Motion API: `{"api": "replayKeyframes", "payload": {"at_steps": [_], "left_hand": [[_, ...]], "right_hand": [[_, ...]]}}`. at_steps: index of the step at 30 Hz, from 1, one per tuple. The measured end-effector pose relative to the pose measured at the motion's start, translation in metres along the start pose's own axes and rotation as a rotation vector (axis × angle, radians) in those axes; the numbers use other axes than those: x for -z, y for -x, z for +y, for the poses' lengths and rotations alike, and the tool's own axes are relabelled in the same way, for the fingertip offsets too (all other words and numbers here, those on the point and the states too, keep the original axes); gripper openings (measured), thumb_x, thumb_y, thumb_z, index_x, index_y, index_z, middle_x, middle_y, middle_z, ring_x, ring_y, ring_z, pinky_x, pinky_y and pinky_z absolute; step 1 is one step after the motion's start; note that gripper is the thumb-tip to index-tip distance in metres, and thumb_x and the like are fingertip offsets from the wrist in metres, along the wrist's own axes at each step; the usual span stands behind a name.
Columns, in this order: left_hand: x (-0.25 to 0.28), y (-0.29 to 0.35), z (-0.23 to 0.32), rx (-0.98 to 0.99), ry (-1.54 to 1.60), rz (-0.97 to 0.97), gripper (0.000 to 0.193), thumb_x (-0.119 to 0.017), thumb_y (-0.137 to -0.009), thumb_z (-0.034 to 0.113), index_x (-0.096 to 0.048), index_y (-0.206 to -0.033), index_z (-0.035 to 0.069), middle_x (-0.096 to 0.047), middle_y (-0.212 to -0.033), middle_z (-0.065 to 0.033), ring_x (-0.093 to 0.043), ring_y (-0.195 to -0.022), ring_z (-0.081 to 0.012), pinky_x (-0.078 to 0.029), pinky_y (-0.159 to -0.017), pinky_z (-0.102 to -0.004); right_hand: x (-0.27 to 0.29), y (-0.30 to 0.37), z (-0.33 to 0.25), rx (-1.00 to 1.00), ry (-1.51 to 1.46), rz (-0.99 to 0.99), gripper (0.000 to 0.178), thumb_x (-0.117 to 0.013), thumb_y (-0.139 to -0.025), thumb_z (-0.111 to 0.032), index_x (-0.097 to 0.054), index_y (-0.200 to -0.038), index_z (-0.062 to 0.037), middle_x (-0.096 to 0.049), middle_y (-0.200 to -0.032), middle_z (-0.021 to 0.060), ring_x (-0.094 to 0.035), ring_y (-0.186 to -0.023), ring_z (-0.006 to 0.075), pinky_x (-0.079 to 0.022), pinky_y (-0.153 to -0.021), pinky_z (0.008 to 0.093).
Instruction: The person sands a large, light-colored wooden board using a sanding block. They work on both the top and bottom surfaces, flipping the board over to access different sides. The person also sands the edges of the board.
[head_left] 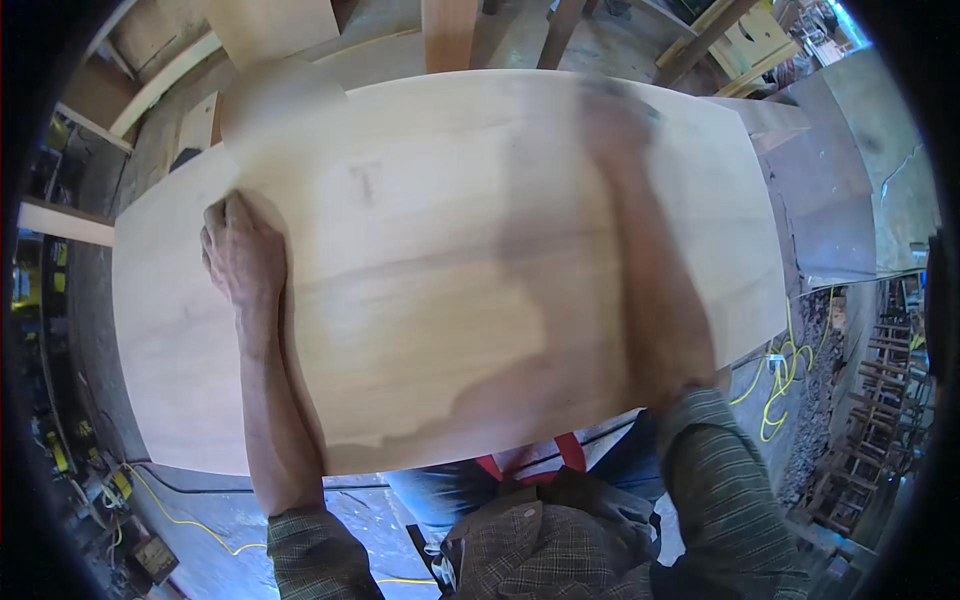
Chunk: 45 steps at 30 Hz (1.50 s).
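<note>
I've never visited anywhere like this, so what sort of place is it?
Probably a woodworking shop: a broad, pale wooden panel fills the middle, more timber shows beyond it, and yellow cord lies looped at right.

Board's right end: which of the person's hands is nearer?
Right. The blurred right hand is over the board near its far edge, right of centre; the left hand is toward the opposite end.

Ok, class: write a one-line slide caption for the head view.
Left hand on a pale board, right hand blurred over its far side.
</note>
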<state>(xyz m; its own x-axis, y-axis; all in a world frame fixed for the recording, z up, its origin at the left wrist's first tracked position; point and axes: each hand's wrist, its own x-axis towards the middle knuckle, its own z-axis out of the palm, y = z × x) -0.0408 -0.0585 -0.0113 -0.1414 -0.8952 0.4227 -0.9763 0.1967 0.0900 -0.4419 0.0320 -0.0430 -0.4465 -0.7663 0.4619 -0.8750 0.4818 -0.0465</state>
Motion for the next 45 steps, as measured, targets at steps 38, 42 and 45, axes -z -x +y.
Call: {"api": "replayKeyframes", "payload": {"at_steps": [38,42,45], "left_hand": [[-0.011,-0.004,0.019,-0.006,0.024,-0.029,0.043,-0.042,-0.092,0.025,-0.051,-0.127,0.004,-0.048,-0.130,-0.0194,-0.047,-0.118,-0.0355,-0.038,-0.098,-0.0435],[-0.012,-0.007,-0.007,-0.032,-0.057,0.003,0.045,-0.043,-0.093,0.030,-0.049,-0.130,0.006,-0.044,-0.133,-0.0201,-0.045,-0.121,-0.0358,-0.037,-0.100,-0.0437],[0.000,-0.006,-0.019,-0.030,-0.041,0.007,0.048,-0.042,-0.095,0.035,-0.047,-0.132,0.005,-0.043,-0.133,-0.0227,-0.044,-0.121,-0.0374,-0.036,-0.100,-0.0444]], "right_hand": [[0.007,-0.061,0.283,-0.135,0.108,-0.236,0.034,-0.038,-0.097,-0.033,-0.060,-0.115,-0.0146,-0.065,-0.102,0.0136,-0.058,-0.102,0.0287,-0.043,-0.091,0.0400],[0.011,-0.035,0.103,0.335,-0.190,-0.027,0.033,-0.046,-0.092,-0.031,-0.062,-0.113,-0.0102,-0.063,-0.102,0.0172,-0.057,-0.104,0.0318,-0.041,-0.094,0.0419],[0.056,0.010,-0.005,0.812,-0.544,0.041,0.033,-0.052,-0.089,-0.029,-0.063,-0.111,-0.0070,-0.062,-0.102,0.0199,-0.056,-0.106,0.0340,-0.040,-0.096,0.0432]]}}
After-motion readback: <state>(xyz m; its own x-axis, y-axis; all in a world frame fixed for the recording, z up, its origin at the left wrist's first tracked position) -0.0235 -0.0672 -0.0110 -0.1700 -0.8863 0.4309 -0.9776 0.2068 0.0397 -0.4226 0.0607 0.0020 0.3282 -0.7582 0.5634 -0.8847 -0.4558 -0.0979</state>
